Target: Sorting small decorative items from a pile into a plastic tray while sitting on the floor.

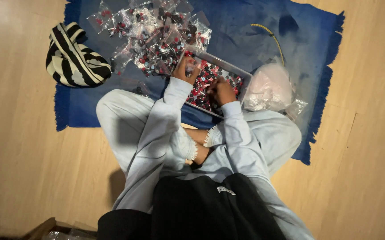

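Black cloth (210,209) covered the lap closest to the lens, and beyond the crossed legs a clear tray (241,71) of red, black and pale beads sat on the blue rug (254,31). Left hand (186,69) was clamped on a small clear bag (191,63) at the tray's far-left corner; right hand (222,90) was curled together among the beads. Filled bags (157,35) lay heaped toward the rug's far edge, a striped pouch (74,55) at its left edge.

A clear rectangular tray (241,71) lies tilted on the blue mat, filled with small red, black and pale beads (206,82). A small clear bag (191,65) is held upright over the tray's left end, with a few beads showing inside.
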